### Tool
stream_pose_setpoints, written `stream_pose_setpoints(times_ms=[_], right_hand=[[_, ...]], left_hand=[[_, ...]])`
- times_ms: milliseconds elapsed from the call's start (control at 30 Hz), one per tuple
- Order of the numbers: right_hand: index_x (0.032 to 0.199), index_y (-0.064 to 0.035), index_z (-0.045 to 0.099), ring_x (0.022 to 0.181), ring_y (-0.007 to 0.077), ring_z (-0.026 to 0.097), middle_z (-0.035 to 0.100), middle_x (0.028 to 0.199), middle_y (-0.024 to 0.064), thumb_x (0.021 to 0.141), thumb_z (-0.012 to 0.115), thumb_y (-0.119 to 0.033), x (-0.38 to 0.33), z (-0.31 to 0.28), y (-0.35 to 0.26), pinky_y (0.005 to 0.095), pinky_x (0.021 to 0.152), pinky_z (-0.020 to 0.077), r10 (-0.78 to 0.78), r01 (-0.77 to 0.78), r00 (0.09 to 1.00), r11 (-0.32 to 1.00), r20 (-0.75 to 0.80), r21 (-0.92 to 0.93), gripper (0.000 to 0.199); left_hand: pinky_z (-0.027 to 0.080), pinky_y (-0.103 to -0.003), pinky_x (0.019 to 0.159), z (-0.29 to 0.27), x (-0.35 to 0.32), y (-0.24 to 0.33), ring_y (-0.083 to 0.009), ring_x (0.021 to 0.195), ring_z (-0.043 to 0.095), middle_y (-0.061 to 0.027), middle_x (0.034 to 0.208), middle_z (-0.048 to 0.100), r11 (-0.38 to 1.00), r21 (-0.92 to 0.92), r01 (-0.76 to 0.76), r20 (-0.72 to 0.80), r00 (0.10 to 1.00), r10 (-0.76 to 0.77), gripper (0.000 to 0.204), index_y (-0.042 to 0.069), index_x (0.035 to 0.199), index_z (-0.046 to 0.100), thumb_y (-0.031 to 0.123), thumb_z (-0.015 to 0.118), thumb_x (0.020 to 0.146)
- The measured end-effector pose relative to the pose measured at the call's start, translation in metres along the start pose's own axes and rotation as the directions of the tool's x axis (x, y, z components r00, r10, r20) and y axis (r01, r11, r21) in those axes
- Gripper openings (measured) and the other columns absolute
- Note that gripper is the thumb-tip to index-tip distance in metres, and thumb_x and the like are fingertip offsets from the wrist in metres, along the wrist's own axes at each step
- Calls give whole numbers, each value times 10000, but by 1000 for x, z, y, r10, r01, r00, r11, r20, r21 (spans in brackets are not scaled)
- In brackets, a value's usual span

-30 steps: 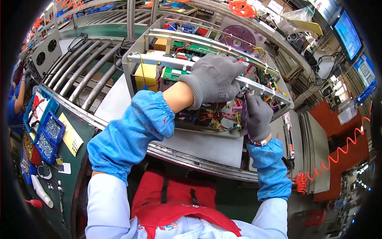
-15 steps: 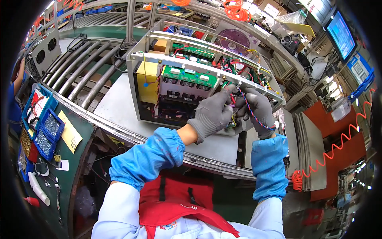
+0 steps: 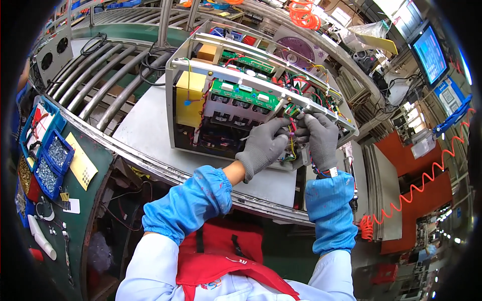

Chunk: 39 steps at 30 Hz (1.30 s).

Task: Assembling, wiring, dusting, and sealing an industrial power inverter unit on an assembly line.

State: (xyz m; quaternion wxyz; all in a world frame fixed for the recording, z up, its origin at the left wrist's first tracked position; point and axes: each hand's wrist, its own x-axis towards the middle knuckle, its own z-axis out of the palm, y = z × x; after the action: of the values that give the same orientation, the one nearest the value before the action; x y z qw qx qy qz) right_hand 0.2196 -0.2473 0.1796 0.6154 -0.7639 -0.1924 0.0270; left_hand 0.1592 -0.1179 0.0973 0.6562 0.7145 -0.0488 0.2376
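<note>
A metal equipment chassis (image 3: 241, 75) stands on the bench, its side open onto green circuit boards (image 3: 243, 94), a yellow block (image 3: 191, 103) and bundled wires. At its right front corner, my left hand (image 3: 263, 145), in a grey glove, has thumb and fingers closed around thin wires (image 3: 291, 131). Close beside it, my gloved right hand (image 3: 322, 139) pinches wires by a small green board (image 3: 291, 110) under the top rail. The fingertips partly hide what they grip. Below the right hand, a cable end with a white connector (image 3: 333, 172) hangs at the wrist.
A roller conveyor (image 3: 108, 80) runs to the left. On the green side table (image 3: 95, 155) are blue bins of screws (image 3: 47, 178), a yellow card (image 3: 80, 160) and a wrench (image 3: 67, 251). A coiled orange air hose (image 3: 367, 228) hangs at right, below a screen (image 3: 430, 55).
My right hand has shifted slightly left and turned its fingertips up to the rail. The twisted red-and-blue cable that lay across it now hangs behind the hand. My left hand stays at the wires.
</note>
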Motion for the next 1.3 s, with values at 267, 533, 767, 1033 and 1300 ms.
stream_pose_setpoints(times_ms=[267, 533, 767, 1033, 1300], right_hand=[[1054, -38, 680, 613, 181, 630, 666, 820, 84, 945, 568, -182, 4, -4, 22, 343, 555, 504, -620, 578, 778, 637, 107, -509, 213], [1139, -79, 643, 790, 351, 646, 642, 921, 145, 829, 572, -66, 1, -10, 2, 425, 663, 519, -482, 434, 794, 22, 370, -901, 319], [1040, -63, 645, 680, 332, 631, 621, 821, 129, 780, 581, -77, 10, -7, 1, 424, 568, 502, -595, 587, 655, 13, 466, -809, 268], [1035, -40, 642, 710, 361, 634, 631, 839, 153, 760, 574, -24, 9, -5, 8, 431, 608, 517, -587, 608, 684, 133, 432, -782, 284], [1113, 10, 622, 720, 289, 668, 654, 892, 193, 872, 589, -86, 7, -7, 3, 376, 629, 525, -472, 521, 840, 570, 265, -635, 261]], left_hand=[[529, -257, 620, 6, -1, 12, -129, 716, 629, -55, 891, 614, 626, -673, 394, 319, 918, -235, 503, 57, 1333, 476, 84, 570, 840], [573, -294, 781, 9, 5, 2, -181, 924, 664, -127, 1106, 613, 488, -771, 409, 333, 912, -239, 551, 0, 1385, 393, 39, 550, 858], [550, -316, 857, 11, 6, -10, -213, 1032, 626, -153, 1162, 595, 458, -810, 367, 325, 930, -170, 503, -28, 1321, 461, 45, 562, 833], [539, -323, 776, 11, 3, -11, -234, 950, 653, -150, 1080, 642, 766, -611, -203, -13, 969, 246, 272, -16, 1062, 656, -49, 586, 802], [533, -314, 722, 7, 1, -5, -217, 877, 664, -132, 1012, 660, 760, -650, 8, 124, 988, 96, 226, 16, 992, 687, -75, 580, 815]])
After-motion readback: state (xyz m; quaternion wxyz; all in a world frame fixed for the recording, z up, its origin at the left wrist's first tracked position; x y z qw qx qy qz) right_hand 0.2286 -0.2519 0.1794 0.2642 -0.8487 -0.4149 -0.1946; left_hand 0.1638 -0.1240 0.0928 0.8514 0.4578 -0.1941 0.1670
